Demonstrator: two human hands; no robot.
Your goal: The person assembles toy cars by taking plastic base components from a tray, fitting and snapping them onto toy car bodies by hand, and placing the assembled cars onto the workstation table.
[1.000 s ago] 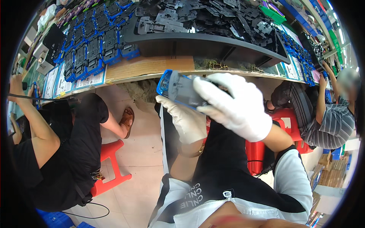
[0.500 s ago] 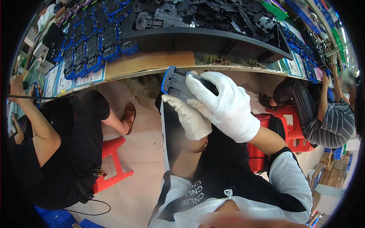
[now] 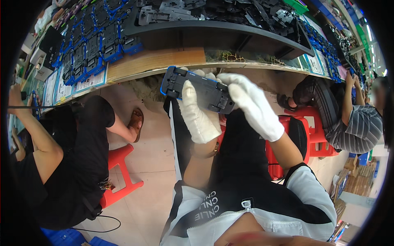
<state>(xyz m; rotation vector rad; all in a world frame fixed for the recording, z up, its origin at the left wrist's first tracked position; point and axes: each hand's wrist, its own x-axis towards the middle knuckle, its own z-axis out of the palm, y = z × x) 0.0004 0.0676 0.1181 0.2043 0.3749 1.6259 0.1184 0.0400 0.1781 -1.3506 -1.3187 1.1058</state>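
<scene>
A toy car [image 3: 199,87] with a blue body and a black underside faces up wheels-first, tilted, just off the table's front edge. My left hand [image 3: 198,117], in a white glove, is closed around its middle, with the thumb across the underside and the other fingertips showing at the far side. At the car's right end is my right hand [image 3: 256,106], also in a white glove, its fingers and thumb closed on that end. The undersides of those fingers are partly hidden.
Rows of similar upturned toy cars [image 3: 93,51] stand on the table [image 3: 158,61] at the left. A large black bin [image 3: 221,39] of dark plastic parts stands behind my hands. Co-workers sit on both sides, by red stools [image 3: 119,174]. More blue parts [image 3: 324,53] lie at the right.
The toy car has turned so more of its underside shows. My right hand has slid from over the car to its right end.
</scene>
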